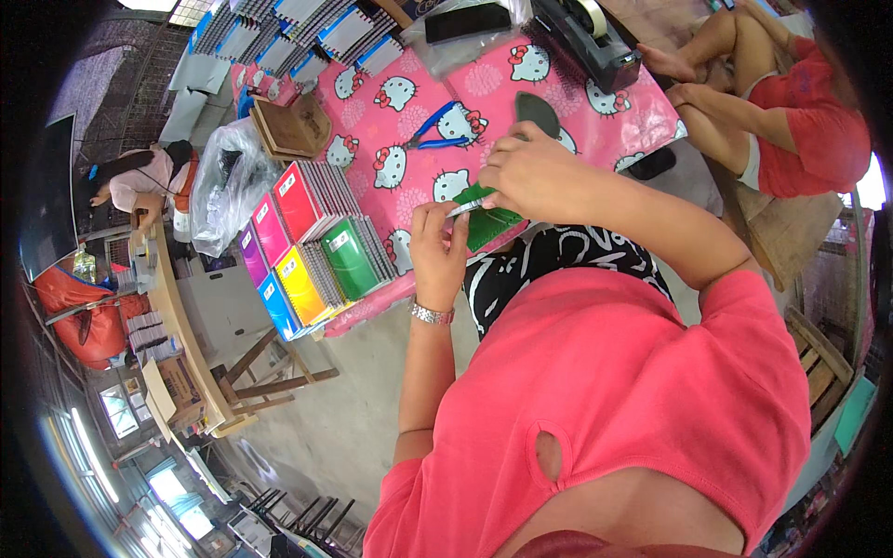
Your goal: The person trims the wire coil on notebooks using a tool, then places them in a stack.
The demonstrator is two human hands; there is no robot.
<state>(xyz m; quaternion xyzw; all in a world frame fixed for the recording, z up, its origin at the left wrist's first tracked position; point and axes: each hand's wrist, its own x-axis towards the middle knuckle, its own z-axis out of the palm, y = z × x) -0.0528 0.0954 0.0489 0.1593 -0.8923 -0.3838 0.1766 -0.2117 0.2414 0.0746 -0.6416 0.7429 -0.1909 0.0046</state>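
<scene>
My left hand [433, 256] has its fingers closed in a pinch near the table's front edge, a metal-band watch on its wrist. Facing it, my right hand [521, 177] is closed too. Between the fingertips of both hands runs a slim whitish strip [464, 208], too small to name more exactly. Just under it lies a flat green piece [493, 224] at the table edge, partly covered by my hands. Beyond my right hand sits a dark green rounded piece [539, 113]. Blue-handled pliers [439, 143] lie with handles spread, farther off to the left.
Stacks of coloured spiral notebooks [312, 246] stand left on the pink patterned tablecloth [409, 200]. A brown wooden holder [293, 126], more notebooks [298, 33], a bagged black phone [468, 22] and a black tape dispenser [591, 46] lie farther back. Another person [791, 116] sits at the right.
</scene>
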